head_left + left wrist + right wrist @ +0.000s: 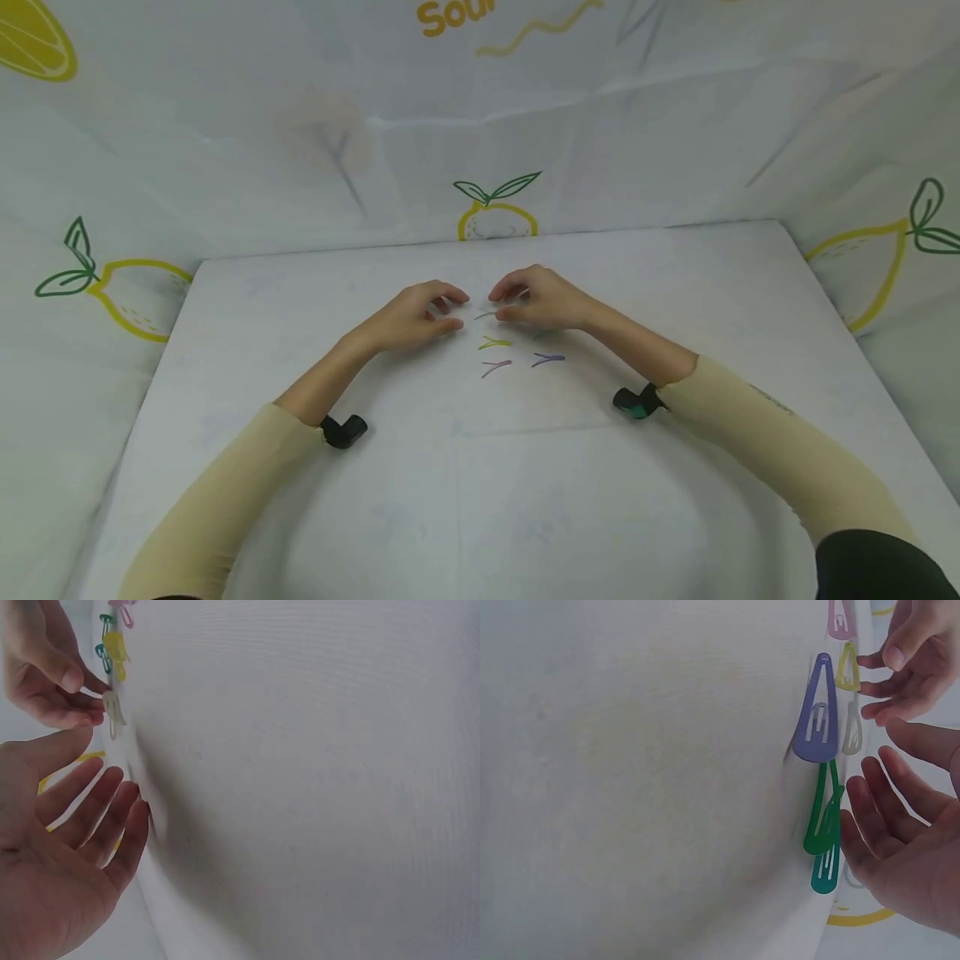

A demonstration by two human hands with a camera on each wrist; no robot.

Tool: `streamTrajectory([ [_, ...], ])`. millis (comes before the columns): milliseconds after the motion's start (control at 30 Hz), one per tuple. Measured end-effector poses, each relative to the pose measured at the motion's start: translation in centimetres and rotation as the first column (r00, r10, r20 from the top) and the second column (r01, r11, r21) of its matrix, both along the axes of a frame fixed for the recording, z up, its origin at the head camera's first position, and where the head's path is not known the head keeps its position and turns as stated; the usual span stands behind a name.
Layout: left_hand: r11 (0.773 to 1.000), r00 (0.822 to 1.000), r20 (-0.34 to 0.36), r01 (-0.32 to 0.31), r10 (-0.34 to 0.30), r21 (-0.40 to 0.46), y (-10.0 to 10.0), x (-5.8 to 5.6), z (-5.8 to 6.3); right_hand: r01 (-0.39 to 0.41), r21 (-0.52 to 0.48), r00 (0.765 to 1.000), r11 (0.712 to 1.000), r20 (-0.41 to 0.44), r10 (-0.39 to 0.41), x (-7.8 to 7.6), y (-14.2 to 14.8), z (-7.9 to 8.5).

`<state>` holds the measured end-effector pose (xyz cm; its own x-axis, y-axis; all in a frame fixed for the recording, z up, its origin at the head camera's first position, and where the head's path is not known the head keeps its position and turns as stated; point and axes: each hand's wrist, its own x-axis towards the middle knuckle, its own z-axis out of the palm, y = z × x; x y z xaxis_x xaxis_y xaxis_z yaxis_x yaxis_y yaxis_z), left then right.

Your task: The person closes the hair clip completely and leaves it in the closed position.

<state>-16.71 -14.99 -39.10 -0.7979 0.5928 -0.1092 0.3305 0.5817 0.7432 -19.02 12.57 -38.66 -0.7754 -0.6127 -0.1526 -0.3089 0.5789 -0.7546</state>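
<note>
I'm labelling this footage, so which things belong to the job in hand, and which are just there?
Likely job, nearest left hand and right hand:
pink triangular hair clip
yellow triangular hair clip
whitish triangular hair clip
purple triangular hair clip
green triangular hair clip
teal triangular hair clip

Just there:
white lemon-print cloth backdrop
black wrist cameras

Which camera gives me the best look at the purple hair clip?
The right wrist view: the purple hair clip appears large and whole there, with its slots visible. The head view also shows it lying on the table, but small, with little detail. I cannot clearly make it out in the left wrist view.
</note>
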Motion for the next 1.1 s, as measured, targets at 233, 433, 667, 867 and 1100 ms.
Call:
streamTrajectory([
  [233,0.999,0.998,-0.045,-0.041,0.041,-0.005,1.0,-0.5,-0.8,0.007,0.059,1.0,0.998,-0.004,-0.007,-0.3,-0.2,-0.4],
  [433,0.998,0.996,-0.061,-0.065,0.064,-0.018,2.0,-0.8,-1.1,0.012,0.088,1.0,0.996,-0.005,-0.012,-0.4,-0.4,-0.4],
  [667,0.995,0.996,-0.033,-0.083,0.081,-0.05,2.5,-1.5,-1.3,0.011,0.106,1.0,0.994,-0.007,-0.01,-0.6,-0.5,-0.3],
  [867,0.993,0.995,-0.032,-0.099,0.097,-0.063,2.6,-1.5,-1.5,0.0,0.106,1.0,0.994,-0.029,0.003,-0.8,-0.7,-0.3],
  [1100,0.988,0.992,-0.06,-0.116,0.11,-0.103,2.9,-1.2,-1.7,-0.001,0.111,0.998,0.994,-0.057,0.008,-0.7,-0.7,-0.2],
])
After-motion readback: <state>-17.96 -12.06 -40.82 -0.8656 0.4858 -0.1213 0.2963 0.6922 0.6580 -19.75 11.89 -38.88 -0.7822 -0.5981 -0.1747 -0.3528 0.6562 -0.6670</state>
